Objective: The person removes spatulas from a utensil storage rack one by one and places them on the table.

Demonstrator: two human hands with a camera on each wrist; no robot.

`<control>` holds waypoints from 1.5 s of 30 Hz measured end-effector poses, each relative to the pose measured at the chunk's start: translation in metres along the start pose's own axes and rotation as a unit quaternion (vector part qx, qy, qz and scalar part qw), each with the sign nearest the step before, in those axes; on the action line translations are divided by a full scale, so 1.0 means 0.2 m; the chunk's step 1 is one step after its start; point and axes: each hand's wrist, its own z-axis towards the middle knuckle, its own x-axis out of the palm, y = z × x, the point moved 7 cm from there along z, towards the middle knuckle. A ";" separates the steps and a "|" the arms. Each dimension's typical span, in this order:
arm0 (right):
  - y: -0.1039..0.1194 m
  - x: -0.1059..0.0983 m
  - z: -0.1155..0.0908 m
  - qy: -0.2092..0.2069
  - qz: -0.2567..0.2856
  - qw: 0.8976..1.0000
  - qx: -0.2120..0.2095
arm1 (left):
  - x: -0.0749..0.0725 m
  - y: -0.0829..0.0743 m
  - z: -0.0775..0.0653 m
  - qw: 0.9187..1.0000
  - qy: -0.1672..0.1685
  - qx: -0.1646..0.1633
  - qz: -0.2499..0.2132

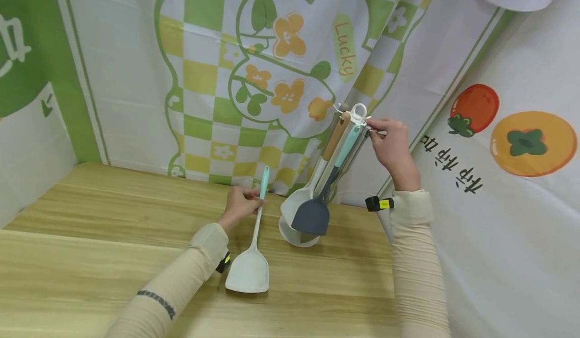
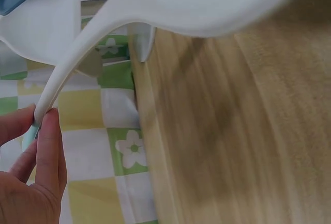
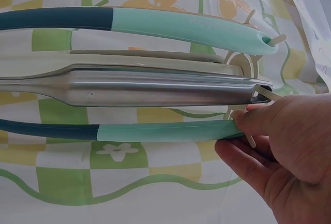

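My left hand (image 1: 240,204) pinches a white spatula (image 1: 248,272) by its handle, just under the mint-green end; its broad blade hangs downward over the tabletop. In the left wrist view the thumb and fingers grip the slim white neck (image 2: 62,71). My right hand (image 1: 393,144) is at the top of a white utensil stand (image 1: 359,111) with hooks and a ring. In the right wrist view its thumb and fingers pinch the end of a mint-handled utensil (image 3: 165,132) beside a hook; that utensil's head is out of that view. A steel handle (image 3: 165,87) hangs alongside.
On the stand hang a dark blue spatula (image 1: 311,217), a white utensil (image 1: 294,202) and a brown handle (image 1: 335,139). A white round base (image 1: 299,242) shows beneath. A patterned curtain (image 1: 204,51) hangs behind the wooden table (image 1: 136,272); a printed white cloth (image 1: 512,237) is at right.
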 end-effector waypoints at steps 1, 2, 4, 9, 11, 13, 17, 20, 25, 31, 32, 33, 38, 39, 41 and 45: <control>0.00 0.00 0.00 0.000 0.000 1.000 0.000 | 0.00 0.01 0.00 1.000 0.003 -0.003 0.001; 0.00 0.00 0.00 0.001 0.000 1.000 0.000 | 0.00 0.02 0.00 1.000 0.006 -0.007 0.000; 0.01 0.00 0.00 0.000 0.003 1.000 -0.001 | 0.00 0.04 -0.01 1.000 0.013 -0.011 -0.002; 0.00 0.00 0.00 0.000 0.004 1.000 -0.003 | 0.00 0.08 -0.01 1.000 0.020 -0.014 0.011; 0.00 0.00 -0.01 0.000 0.003 1.000 -0.004 | 0.01 0.09 -0.01 1.000 0.020 -0.010 0.020; 0.00 0.00 -0.01 0.000 0.002 1.000 -0.004 | 0.01 0.10 -0.01 0.999 0.018 -0.006 0.028; 0.00 0.01 0.00 0.000 0.004 1.000 -0.006 | 0.00 0.12 -0.02 0.999 0.017 -0.007 0.034; 0.00 0.01 0.00 0.000 0.008 1.000 -0.005 | 0.00 0.13 -0.02 0.999 0.023 -0.014 0.036; 0.00 0.01 0.00 0.000 0.013 1.000 -0.001 | 0.00 0.17 -0.02 0.999 0.032 -0.026 0.036; 0.00 0.01 -0.01 -0.001 0.012 1.000 0.000 | 0.00 0.22 -0.01 0.998 0.037 -0.036 0.027; 0.00 0.01 -0.01 0.000 0.012 1.000 0.000 | 0.00 0.22 -0.01 0.998 0.038 -0.037 0.027; 0.00 0.01 -0.01 0.000 0.010 1.000 -0.002 | 0.00 0.23 -0.01 0.998 0.041 -0.038 0.026; 0.00 0.01 -0.01 -0.002 0.010 1.000 -0.005 | 0.01 0.23 -0.02 0.997 0.044 -0.048 0.032; 0.00 0.01 -0.01 -0.003 0.009 1.000 -0.005 | 0.01 0.23 -0.02 0.997 0.046 -0.049 0.032; 0.00 0.00 -0.01 -0.004 0.008 1.000 -0.007 | 0.01 0.23 -0.03 0.997 0.051 -0.049 0.030; 0.00 0.00 -0.01 -0.005 0.006 1.000 -0.008 | 0.02 0.25 -0.04 0.997 0.058 -0.048 0.019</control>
